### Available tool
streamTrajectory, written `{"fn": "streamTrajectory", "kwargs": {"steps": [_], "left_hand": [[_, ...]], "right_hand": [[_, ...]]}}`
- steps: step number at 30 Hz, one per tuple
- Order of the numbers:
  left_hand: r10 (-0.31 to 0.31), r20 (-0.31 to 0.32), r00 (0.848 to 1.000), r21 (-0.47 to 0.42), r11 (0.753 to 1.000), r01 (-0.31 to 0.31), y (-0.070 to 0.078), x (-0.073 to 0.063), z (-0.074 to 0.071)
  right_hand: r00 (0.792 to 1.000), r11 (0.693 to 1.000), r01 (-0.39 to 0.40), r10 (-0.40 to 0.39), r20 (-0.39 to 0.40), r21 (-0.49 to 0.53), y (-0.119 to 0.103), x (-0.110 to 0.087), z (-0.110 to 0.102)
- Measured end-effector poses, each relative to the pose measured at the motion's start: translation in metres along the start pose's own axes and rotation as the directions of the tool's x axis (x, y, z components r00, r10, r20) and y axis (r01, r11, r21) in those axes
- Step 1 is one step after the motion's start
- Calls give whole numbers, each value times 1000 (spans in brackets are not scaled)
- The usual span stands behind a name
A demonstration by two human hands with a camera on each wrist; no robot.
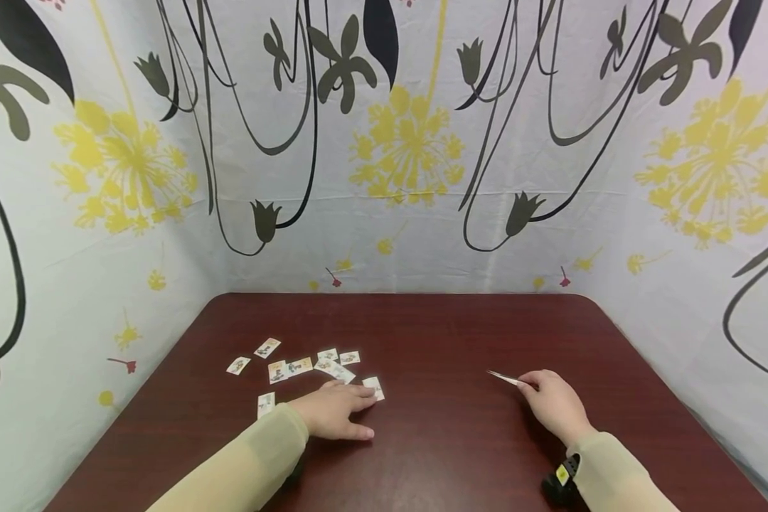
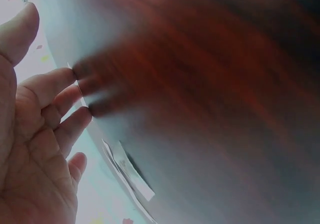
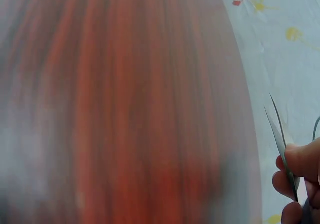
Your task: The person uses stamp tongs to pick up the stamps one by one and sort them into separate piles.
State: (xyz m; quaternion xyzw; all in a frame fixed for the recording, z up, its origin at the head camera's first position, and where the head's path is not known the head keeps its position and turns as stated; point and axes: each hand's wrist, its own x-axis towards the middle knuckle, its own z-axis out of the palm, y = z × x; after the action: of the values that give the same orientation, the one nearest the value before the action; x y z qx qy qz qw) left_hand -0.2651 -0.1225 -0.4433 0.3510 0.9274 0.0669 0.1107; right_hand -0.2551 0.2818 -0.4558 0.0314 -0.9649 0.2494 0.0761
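Note:
With its fingers spread, my left hand (image 1: pixel 336 411) reaches over the left middle of the table, fingertips resting on a small white printed card (image 1: pixel 374 386). In the left wrist view its fingers (image 2: pixel 70 126) stretch out straight toward the tabletop. More cards lie just beyond and beside it, among them an overlapping pair (image 1: pixel 336 370) and a card (image 1: pixel 265 404) near the forearm. On the other side, my right hand (image 1: pixel 555 404) pinches a pair of metal tweezers (image 1: pixel 504 377) between thumb and fingers. The tweezers' two tips stand slightly apart in the right wrist view, with nothing between them.
Two separate cards lie farther left, one card (image 1: pixel 238 365) nearest the table's left edge and another card (image 1: pixel 267 348) behind it. The dark red wooden table (image 1: pixel 435 334) is bordered by a flower-patterned cloth (image 1: pixel 384 235) at the back and sides.

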Motion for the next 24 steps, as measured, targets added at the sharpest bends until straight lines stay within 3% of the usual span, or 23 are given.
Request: {"fn": "streamTrajectory", "kwargs": {"steps": [8,24], "left_hand": [[33,-10,999,36,999,-33,4,11,3],[60,9,998,22,998,-60,16,24,3]], "right_hand": [[999,1000,21,-21,-25,-4,-15,3,12],[1000,1000,-15,15,25,8,-46,4,31]]}}
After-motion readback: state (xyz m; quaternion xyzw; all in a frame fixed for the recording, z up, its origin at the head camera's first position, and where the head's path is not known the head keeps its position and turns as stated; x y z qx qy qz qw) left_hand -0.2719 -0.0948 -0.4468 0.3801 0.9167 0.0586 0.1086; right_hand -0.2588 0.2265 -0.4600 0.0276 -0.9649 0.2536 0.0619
